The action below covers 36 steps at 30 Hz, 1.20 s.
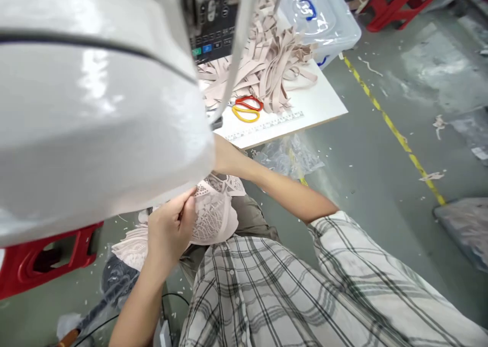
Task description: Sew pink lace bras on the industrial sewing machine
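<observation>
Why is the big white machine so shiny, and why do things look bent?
Head view: overhead light glares off the sewing machine, which looms close and blocks the right hand; the wide lens curves the yellow floor line and the table edge; the left hand on the lace piece stays fairly sharp.

The bulky glossy grey-white sewing machine head (95,108) fills the upper left and hides everything beneath it — no open way there. On the white tabletop (320,103), a heap of beige elastic strips (267,62) and red-and-yellow-handled scissors (247,109) crowd the middle; the near right edge lies bare. The grey floor (373,174) right is open.
</observation>
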Available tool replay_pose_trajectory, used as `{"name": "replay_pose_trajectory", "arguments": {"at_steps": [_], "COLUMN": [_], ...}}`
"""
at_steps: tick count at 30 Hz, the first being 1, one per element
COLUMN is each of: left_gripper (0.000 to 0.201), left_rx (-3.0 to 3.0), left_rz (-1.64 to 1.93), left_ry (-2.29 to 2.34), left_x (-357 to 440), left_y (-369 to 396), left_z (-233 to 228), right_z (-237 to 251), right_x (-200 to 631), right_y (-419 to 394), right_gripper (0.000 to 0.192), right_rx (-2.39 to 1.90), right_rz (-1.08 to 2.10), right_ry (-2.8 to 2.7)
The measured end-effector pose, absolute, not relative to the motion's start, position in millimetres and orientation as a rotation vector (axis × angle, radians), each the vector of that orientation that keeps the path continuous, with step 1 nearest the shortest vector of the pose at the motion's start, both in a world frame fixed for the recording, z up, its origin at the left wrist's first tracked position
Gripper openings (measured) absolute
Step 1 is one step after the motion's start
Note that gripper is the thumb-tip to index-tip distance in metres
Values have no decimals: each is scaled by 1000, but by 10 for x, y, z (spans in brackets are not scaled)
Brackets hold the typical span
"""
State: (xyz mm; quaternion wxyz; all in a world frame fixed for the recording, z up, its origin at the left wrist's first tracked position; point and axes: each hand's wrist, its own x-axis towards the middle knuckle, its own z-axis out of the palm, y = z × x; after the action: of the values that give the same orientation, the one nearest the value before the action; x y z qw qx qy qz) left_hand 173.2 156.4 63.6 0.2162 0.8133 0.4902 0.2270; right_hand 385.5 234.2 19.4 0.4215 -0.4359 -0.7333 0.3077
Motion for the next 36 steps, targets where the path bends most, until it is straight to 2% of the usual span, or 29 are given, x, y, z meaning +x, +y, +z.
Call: {"name": "replay_pose_trajectory", "arguments": {"at_steps": [16,24,32,36], "left_gripper": [24,25,27,30], "left_rx": [2621,2783,2861,2748], "left_rz": [856,859,894,856], "left_ry": [1223,1109,1117,1265], "left_x": [1715,1744,1766,1703], "left_y": [1503,1504,1463,1412], "left_z": [481,373,273,230], "right_z": [128,44,74,104], "right_x": [3803,3846,3873,3885], "right_y": [2323,2320,2274,2240], "right_gripper": [4,8,6,5], "right_rx": [-1162,-1136,-1112,-1120], "right_rz": [687,619,657,675], "right_ry": [-1730,-1790,-1753,-1736]}}
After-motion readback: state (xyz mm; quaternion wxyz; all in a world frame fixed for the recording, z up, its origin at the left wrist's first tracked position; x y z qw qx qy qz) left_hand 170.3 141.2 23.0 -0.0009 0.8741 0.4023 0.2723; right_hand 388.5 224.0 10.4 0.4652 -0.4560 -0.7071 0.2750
